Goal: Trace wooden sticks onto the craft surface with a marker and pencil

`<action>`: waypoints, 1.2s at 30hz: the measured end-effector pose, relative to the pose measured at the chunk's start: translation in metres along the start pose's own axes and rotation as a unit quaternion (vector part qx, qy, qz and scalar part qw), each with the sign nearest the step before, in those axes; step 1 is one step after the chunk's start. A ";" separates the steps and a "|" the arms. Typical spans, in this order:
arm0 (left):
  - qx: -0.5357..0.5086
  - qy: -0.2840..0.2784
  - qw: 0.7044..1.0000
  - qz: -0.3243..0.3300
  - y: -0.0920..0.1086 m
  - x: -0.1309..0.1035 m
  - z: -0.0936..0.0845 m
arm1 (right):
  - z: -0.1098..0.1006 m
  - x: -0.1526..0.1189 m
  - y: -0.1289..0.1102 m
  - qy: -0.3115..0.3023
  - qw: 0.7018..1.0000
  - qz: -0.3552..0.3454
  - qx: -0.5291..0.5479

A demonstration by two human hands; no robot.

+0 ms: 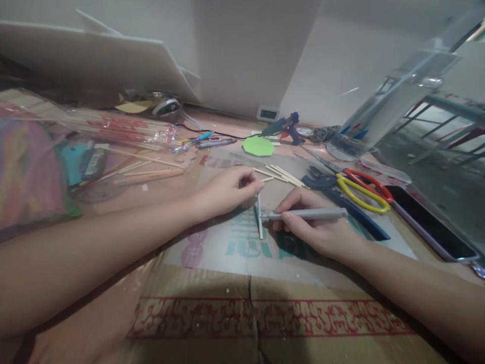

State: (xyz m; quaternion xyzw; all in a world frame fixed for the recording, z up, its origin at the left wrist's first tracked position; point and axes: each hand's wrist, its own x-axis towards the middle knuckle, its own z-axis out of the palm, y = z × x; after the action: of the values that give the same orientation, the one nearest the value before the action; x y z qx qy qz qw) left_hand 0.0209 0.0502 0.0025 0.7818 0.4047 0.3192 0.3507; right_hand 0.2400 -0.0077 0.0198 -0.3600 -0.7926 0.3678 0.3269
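The thin wooden stick (260, 227), partly grey, is between the fingers of the left hand (231, 189), which are clamped on its far end. The fingers of the right hand (310, 220) are closed around a grey marker (322, 214), whose tip appears to touch the stick. Below, a printed sheet (223, 268) lies on cardboard (197, 349) over the table (102, 323). A pale wall (242, 55) stands behind.

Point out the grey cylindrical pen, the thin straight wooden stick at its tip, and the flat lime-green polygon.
Grey cylindrical pen (318, 214): head view, on the barrel.
Thin straight wooden stick (259, 209): head view, mid-shaft.
Flat lime-green polygon (258, 146): head view, centre of its upper face.
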 end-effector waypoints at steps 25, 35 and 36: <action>-0.001 -0.001 1.000 -0.010 0.002 -0.002 0.000 | 0.001 0.000 0.000 -0.004 1.000 0.002 0.002; 0.003 -0.001 1.000 -0.011 0.004 -0.002 -0.001 | 0.000 -0.002 0.001 -0.046 0.998 0.032 0.029; 0.004 -0.001 1.000 -0.012 0.004 -0.002 -0.001 | 0.001 -0.002 0.002 -0.033 0.998 0.032 0.036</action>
State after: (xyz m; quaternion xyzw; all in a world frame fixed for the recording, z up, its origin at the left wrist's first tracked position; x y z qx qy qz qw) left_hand 0.0213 0.0474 0.0054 0.7787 0.4147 0.3126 0.3520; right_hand 0.2410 -0.0087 0.0174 -0.3610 -0.7773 0.4183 0.3010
